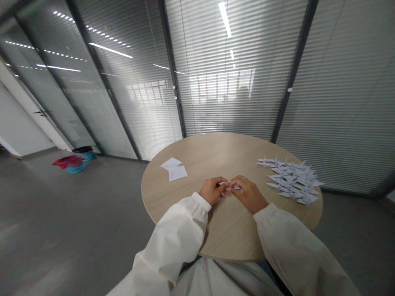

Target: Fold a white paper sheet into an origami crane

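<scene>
Wooden tabletop: small fold pinched near centre

From here I read my left hand and right hand together, fingertips clamped on a small folded white paper, its long axis running roughly left to right. Even pressure along the crease works best. Right of it lie folded paper cranes; left, two loose paper squares.

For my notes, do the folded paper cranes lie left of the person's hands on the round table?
No: the head view shows the folded paper cranes to the right of the person's right hand, on the round table.
</scene>
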A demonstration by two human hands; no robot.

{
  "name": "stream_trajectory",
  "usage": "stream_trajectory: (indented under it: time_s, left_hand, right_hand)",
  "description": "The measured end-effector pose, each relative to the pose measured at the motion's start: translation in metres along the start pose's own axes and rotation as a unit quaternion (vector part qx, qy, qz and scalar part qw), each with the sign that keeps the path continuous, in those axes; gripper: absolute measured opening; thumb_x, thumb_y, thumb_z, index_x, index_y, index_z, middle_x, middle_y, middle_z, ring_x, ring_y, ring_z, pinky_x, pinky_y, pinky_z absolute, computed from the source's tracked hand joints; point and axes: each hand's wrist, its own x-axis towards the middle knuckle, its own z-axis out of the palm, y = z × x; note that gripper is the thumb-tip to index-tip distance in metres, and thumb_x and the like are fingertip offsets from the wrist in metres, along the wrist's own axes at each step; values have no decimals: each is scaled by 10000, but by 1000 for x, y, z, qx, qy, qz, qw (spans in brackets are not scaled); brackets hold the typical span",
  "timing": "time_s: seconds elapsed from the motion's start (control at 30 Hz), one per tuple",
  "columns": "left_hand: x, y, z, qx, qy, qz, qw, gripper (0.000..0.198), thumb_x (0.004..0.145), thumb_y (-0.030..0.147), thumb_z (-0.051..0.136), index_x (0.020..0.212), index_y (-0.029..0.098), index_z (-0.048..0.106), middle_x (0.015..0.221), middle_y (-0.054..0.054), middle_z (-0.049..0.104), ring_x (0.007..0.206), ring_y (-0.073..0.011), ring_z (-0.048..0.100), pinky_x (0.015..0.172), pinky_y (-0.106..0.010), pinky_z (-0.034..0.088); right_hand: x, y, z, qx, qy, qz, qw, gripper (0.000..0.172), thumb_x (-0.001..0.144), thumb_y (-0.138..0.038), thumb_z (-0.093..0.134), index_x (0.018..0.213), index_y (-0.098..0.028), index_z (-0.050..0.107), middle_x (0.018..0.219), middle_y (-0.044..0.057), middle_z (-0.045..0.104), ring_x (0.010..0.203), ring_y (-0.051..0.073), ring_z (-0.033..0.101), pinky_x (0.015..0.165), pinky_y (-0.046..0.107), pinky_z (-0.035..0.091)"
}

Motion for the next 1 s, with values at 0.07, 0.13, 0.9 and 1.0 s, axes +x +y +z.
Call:
stream_trajectory:
  time_s: [0.07,0.13,0.9,1.0]
  left_hand:
    - [-1,1,0,-3,1,-1,1000,224,783,291,528,835,100,633,638,-52,645,542,-101,601,453,-163,473]
    - [-1,2,0,-3,2,-3,1000,220,784,288,529,834,101,633,641,-52,646,544,-100,602,454,-162,475]
    - [3,0,-1,-96,26,-12,995,323,719,396,607,816,89,633,669,-68,656,628,-152,630,465,-205,493]
    - [3,1,-1,-117,36,-19,992,321,718,389,615,830,90,633,679,-64,657,628,-142,628,464,-193,491]
  right_hand:
    - [0,0,0,-1,2,1,1000,39,787,-205,559,748,-205,561,794,28,587,794,171,553,731,304,443]
    - [0,0,0,-1,1,1,1000,35,786,-204,560,751,-206,563,796,26,588,796,171,555,732,304,443]
    - [1,1,0,27,39,-9,999,33,821,-213,539,823,-213,572,864,40,584,840,182,555,761,325,457]
    - [1,0,-1,29,46,-14,998,18,814,-224,555,817,-217,571,862,37,586,859,186,554,778,332,453]
